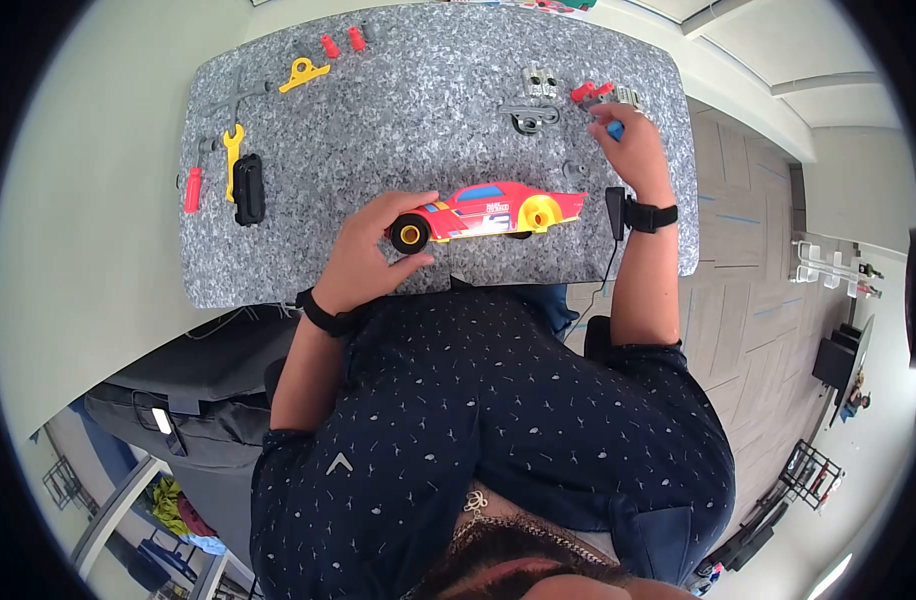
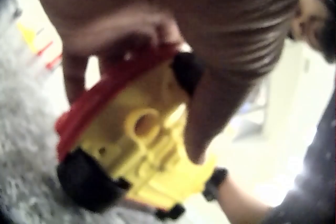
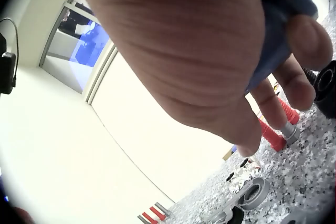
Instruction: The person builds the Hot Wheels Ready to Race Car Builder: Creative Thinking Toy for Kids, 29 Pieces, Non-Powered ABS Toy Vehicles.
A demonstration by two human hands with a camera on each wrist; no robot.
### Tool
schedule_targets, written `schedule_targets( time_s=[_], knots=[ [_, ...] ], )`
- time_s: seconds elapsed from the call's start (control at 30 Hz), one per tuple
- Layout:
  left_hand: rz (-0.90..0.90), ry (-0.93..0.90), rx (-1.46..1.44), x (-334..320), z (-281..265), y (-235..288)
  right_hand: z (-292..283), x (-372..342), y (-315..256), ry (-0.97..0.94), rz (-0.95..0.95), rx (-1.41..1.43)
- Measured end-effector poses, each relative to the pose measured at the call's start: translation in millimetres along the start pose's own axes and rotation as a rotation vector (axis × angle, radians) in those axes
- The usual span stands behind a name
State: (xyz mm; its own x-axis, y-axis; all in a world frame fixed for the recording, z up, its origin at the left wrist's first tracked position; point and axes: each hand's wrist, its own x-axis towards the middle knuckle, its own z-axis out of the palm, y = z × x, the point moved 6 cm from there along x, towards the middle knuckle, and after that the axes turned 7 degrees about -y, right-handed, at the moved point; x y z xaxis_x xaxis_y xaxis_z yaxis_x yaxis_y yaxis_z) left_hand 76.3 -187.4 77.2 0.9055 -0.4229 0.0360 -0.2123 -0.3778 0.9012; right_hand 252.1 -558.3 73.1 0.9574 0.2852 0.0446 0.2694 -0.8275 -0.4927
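Over speckled tabletop (image 1: pixel 398 120), left hand (image 1: pixel 361 252) clasps sleek red car (image 1: pixel 493 209), right hand (image 1: pixel 638 155) blue piece (image 1: pixel 615 130).

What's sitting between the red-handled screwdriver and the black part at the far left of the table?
The yellow wrench, lying lengthwise between the red-handled screwdriver and the black part. Head view shows it.
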Motion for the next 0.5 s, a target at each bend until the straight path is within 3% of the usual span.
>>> schedule_targets(
  time_s=[0.13, 0.33, 0.5],
  knots=[
    [0.029, 0.040, 0.007, 2, 0, -5, 7, 10, -17, -0.085, -0.052, 0.002],
    [0.025, 0.082, 0.013, 5, -3, -7, 35, 35, -25, -0.096, -0.289, -0.112],
    [0.010, 0.104, 0.014, 4, -3, -12, 50, 41, -21, -0.201, -0.226, -0.110]
  ],
)
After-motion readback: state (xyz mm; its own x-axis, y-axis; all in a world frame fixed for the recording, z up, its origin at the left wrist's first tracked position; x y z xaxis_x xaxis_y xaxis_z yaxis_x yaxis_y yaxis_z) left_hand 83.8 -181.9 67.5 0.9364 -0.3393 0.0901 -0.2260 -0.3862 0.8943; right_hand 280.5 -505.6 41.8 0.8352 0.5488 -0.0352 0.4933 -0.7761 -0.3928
